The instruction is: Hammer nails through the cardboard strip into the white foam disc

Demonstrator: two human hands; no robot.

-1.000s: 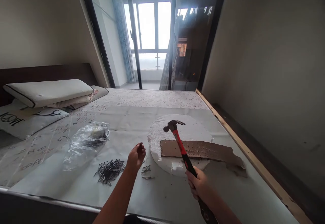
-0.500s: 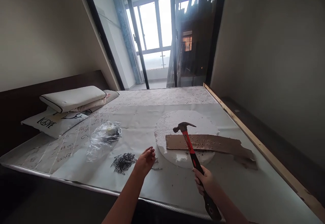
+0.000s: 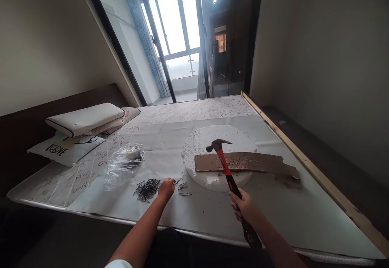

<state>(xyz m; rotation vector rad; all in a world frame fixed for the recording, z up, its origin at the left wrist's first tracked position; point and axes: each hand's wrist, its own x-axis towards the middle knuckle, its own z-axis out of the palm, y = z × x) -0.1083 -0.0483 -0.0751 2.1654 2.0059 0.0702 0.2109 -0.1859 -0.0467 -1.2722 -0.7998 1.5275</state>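
Note:
My right hand (image 3: pixel 245 207) is wrapped round the black and red handle of a claw hammer (image 3: pixel 225 166). The hammer's head is raised over a brown strip of board (image 3: pixel 267 162) dotted with many small holes or nail heads. That strip lies across a round white foam disc (image 3: pixel 209 134) and sticks out past its right side. My left hand (image 3: pixel 167 189) is closed, its fingertips pinched; what they hold, if anything, is too small to tell. It is between a heap of nails (image 3: pixel 147 189) and several loose nails (image 3: pixel 183 186) by the disc.
A clear plastic bag (image 3: pixel 124 164) with dark contents lies left of the nail heap. Pale sheeting (image 3: pixel 161 138) covers part of the mattress (image 3: pixel 91 179). Pillows (image 3: pixel 86 118) are stacked at the left. A wooden rail (image 3: pixel 300 160) runs along the right edge.
My left hand has moved left and its fingers have closed, so more loose nails show beside it. The hammer stays in my right hand in much the same position. The view has shifted slightly.

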